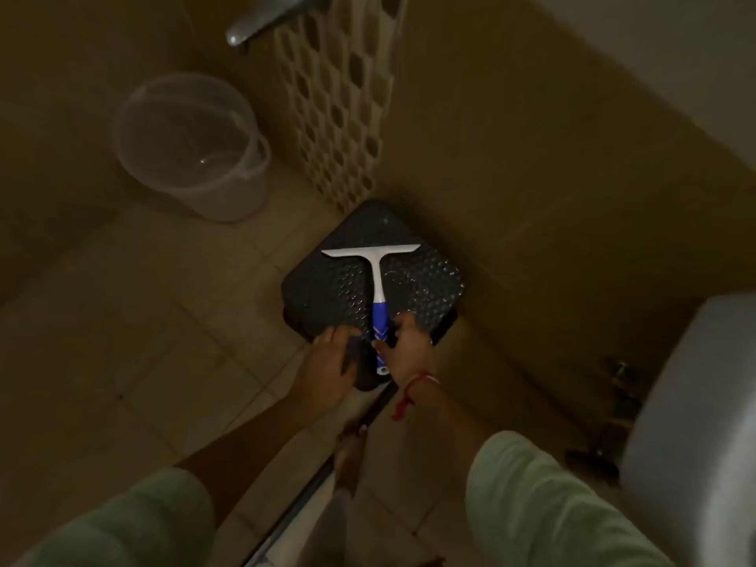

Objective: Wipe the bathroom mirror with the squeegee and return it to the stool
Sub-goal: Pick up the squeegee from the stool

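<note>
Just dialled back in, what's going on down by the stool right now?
A person bends over the dark stool on the bathroom floor. The squeegee lies flat on it, white blade away, blue handle toward them. The right hand is at the handle's near end; the dim picture doesn't show whether it grips. The left hand rests on the stool's near edge beside the handle. A clear bucket stands on the floor to the left. Picking up or setting down: can't tell.

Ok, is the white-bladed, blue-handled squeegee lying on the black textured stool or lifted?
Lying flat: the white-and-blue squeegee rests on top of the black stool. The right hand touches its handle; whether it grips, cannot tell.
</note>
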`<control>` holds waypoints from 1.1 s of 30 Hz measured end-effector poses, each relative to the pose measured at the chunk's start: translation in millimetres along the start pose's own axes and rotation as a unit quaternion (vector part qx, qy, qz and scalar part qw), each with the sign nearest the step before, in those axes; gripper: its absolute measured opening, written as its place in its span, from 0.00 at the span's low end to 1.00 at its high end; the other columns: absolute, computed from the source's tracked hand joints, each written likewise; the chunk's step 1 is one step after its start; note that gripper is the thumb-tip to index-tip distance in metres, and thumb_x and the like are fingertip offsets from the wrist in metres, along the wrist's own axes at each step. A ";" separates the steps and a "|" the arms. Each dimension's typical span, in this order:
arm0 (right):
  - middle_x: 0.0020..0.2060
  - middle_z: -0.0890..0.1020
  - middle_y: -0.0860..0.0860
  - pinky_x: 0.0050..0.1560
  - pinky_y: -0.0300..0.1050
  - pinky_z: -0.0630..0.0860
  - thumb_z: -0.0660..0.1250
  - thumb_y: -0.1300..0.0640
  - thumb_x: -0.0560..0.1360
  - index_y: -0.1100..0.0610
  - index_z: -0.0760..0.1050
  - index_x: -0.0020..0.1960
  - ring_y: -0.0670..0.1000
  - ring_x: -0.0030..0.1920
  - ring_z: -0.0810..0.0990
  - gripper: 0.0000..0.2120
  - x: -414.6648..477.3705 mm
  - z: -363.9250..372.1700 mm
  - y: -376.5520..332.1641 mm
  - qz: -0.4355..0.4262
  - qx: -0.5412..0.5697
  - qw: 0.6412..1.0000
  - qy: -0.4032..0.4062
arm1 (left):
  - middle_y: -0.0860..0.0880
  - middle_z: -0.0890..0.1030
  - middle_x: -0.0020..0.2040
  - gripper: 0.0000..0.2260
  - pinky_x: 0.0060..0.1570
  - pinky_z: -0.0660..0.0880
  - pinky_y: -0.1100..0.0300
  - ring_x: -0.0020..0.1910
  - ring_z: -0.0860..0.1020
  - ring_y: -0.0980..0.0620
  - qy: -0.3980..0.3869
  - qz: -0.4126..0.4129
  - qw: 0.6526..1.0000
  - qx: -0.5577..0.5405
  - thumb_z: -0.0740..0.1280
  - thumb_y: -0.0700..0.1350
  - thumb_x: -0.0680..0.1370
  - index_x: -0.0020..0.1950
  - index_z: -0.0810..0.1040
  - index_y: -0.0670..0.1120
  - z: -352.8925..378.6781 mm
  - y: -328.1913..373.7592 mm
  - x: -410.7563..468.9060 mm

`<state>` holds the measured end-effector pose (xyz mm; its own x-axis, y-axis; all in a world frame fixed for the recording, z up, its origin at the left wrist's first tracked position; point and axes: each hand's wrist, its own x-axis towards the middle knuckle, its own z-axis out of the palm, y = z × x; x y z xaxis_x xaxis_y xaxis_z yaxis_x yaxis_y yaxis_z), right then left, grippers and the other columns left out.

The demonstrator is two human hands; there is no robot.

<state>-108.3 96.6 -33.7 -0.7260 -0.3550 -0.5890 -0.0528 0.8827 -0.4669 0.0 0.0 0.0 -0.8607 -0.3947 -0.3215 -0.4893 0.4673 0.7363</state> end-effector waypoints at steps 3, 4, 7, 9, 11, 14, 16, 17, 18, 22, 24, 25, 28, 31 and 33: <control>0.53 0.81 0.55 0.56 0.51 0.76 0.73 0.54 0.69 0.55 0.66 0.58 0.56 0.54 0.79 0.22 4.7 12.1 -4.3 0.007 0.006 0.999 0.040 | 0.36 0.75 0.55 0.20 0.54 0.73 0.48 0.53 0.74 0.40 0.015 -0.022 1.000 -0.014 0.59 0.37 0.68 0.60 0.72 0.36 5.6 -14.6 -8.3; 0.53 0.80 0.56 0.55 0.50 0.75 0.72 0.55 0.69 0.55 0.65 0.58 0.56 0.54 0.79 0.22 4.8 14.9 -6.8 0.018 0.007 0.999 0.048 | 0.37 0.74 0.56 0.20 0.55 0.72 0.48 0.55 0.73 0.40 0.021 -0.032 0.999 -0.009 0.60 0.35 0.69 0.61 0.72 0.36 5.8 -17.3 -13.0; 0.54 0.80 0.57 0.55 0.50 0.74 0.71 0.56 0.70 0.56 0.65 0.59 0.58 0.54 0.79 0.22 9.2 25.4 -8.1 0.031 -0.001 0.997 0.064 | 0.38 0.73 0.58 0.21 0.59 0.69 0.51 0.57 0.72 0.41 0.042 -0.037 0.998 -0.023 0.63 0.28 0.70 0.62 0.71 0.37 7.1 -27.1 -20.7; 0.53 0.80 0.57 0.54 0.50 0.74 0.71 0.56 0.70 0.56 0.64 0.59 0.59 0.54 0.79 0.22 13.4 27.8 -7.0 0.036 -0.008 0.997 0.069 | 0.39 0.73 0.57 0.22 0.59 0.68 0.52 0.57 0.72 0.42 0.051 -0.036 0.998 -0.027 0.63 0.28 0.69 0.62 0.71 0.38 3.9 -28.3 -23.0; 0.52 0.80 0.58 0.54 0.51 0.75 0.70 0.57 0.71 0.56 0.65 0.58 0.59 0.54 0.79 0.20 14.7 28.9 -6.5 0.034 0.000 0.997 0.070 | 0.39 0.74 0.57 0.22 0.59 0.69 0.51 0.57 0.72 0.42 0.064 -0.033 0.997 -0.027 0.63 0.28 0.68 0.62 0.71 0.39 -0.8 -29.0 -26.2; 0.52 0.80 0.57 0.53 0.50 0.76 0.70 0.58 0.71 0.56 0.66 0.58 0.58 0.53 0.79 0.19 7.0 24.3 -9.9 0.039 0.018 0.997 0.070 | 0.40 0.74 0.57 0.23 0.59 0.69 0.51 0.57 0.72 0.42 0.082 -0.030 0.996 -0.025 0.64 0.27 0.67 0.61 0.71 0.39 -6.8 -27.6 -30.6; 0.51 0.80 0.57 0.52 0.50 0.78 0.70 0.58 0.70 0.58 0.67 0.57 0.57 0.52 0.80 0.18 -5.5 16.4 -15.6 0.048 0.034 0.997 0.059 | 0.40 0.74 0.57 0.22 0.59 0.69 0.52 0.57 0.72 0.43 0.081 -0.034 0.996 -0.035 0.63 0.27 0.68 0.61 0.72 0.38 -11.2 -22.2 -36.9; 0.51 0.80 0.57 0.52 0.50 0.78 0.70 0.57 0.70 0.59 0.68 0.57 0.57 0.51 0.80 0.18 -13.9 10.8 -18.4 0.049 0.047 0.996 0.058 | 0.40 0.75 0.56 0.22 0.59 0.68 0.55 0.56 0.73 0.44 0.075 -0.033 0.996 -0.040 0.63 0.26 0.68 0.60 0.72 0.37 -13.1 -18.3 -40.9; 0.50 0.80 0.58 0.51 0.50 0.78 0.70 0.57 0.69 0.59 0.69 0.56 0.57 0.50 0.80 0.18 -23.8 4.5 -21.8 0.048 0.063 0.995 0.061 | 0.40 0.76 0.55 0.21 0.57 0.68 0.60 0.55 0.74 0.45 0.070 -0.034 0.996 -0.045 0.62 0.25 0.67 0.59 0.74 0.36 -14.7 -14.3 -45.8; 0.50 0.80 0.58 0.47 0.47 0.77 0.68 0.55 0.71 0.59 0.69 0.55 0.56 0.48 0.80 0.16 -71.3 -21.4 -31.1 0.029 0.123 0.989 0.078 | 0.43 0.78 0.52 0.19 0.51 0.68 0.64 0.50 0.76 0.50 0.034 -0.053 0.996 -0.068 0.60 0.25 0.67 0.55 0.75 0.39 -20.9 7.1 -74.2; 0.50 0.80 0.57 0.43 0.44 0.77 0.67 0.55 0.73 0.57 0.67 0.56 0.52 0.45 0.80 0.15 -95.8 -38.1 -36.1 0.017 0.155 0.984 0.083 | 0.45 0.77 0.52 0.18 0.52 0.69 0.63 0.50 0.75 0.52 0.022 -0.058 0.995 -0.082 0.60 0.26 0.69 0.55 0.74 0.41 -24.0 20.1 -86.0; 0.50 0.79 0.56 0.43 0.43 0.78 0.67 0.55 0.73 0.55 0.67 0.56 0.51 0.45 0.80 0.15 -109.0 -49.2 -39.5 0.002 0.175 0.981 0.089 | 0.46 0.77 0.52 0.17 0.52 0.70 0.62 0.51 0.75 0.53 0.018 -0.059 0.994 -0.090 0.60 0.26 0.71 0.56 0.74 0.41 -27.7 29.2 -90.2; 0.49 0.79 0.53 0.45 0.46 0.80 0.68 0.57 0.71 0.51 0.65 0.54 0.49 0.44 0.80 0.16 -155.4 -87.9 -48.3 -0.073 0.203 0.969 0.124 | 0.49 0.77 0.49 0.14 0.46 0.70 0.66 0.50 0.76 0.52 0.037 -0.053 0.992 -0.108 0.61 0.30 0.74 0.56 0.72 0.43 -42.7 59.8 -94.3; 0.45 0.78 0.50 0.38 0.45 0.79 0.67 0.56 0.70 0.48 0.62 0.54 0.48 0.38 0.80 0.17 -198.5 -127.6 -51.0 -0.163 0.194 0.950 0.180 | 0.51 0.78 0.43 0.10 0.43 0.73 0.62 0.46 0.78 0.51 0.061 -0.021 0.990 -0.125 0.62 0.35 0.77 0.55 0.72 0.47 -56.3 92.9 -90.2; 0.46 0.77 0.47 0.36 0.39 0.77 0.67 0.55 0.70 0.44 0.61 0.54 0.45 0.38 0.79 0.19 -224.3 -158.8 -53.7 -0.209 0.186 0.938 0.205 | 0.53 0.78 0.42 0.10 0.45 0.75 0.58 0.44 0.78 0.55 0.066 0.014 0.989 -0.133 0.63 0.38 0.77 0.51 0.73 0.53 -64.7 120.8 -87.6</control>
<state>-51.5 177.7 228.2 -0.9018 -0.4309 -0.0348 -0.2046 0.4963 -0.8437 25.4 39.9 155.7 -0.8392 -0.4922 -0.2315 -0.3964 0.2620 0.8799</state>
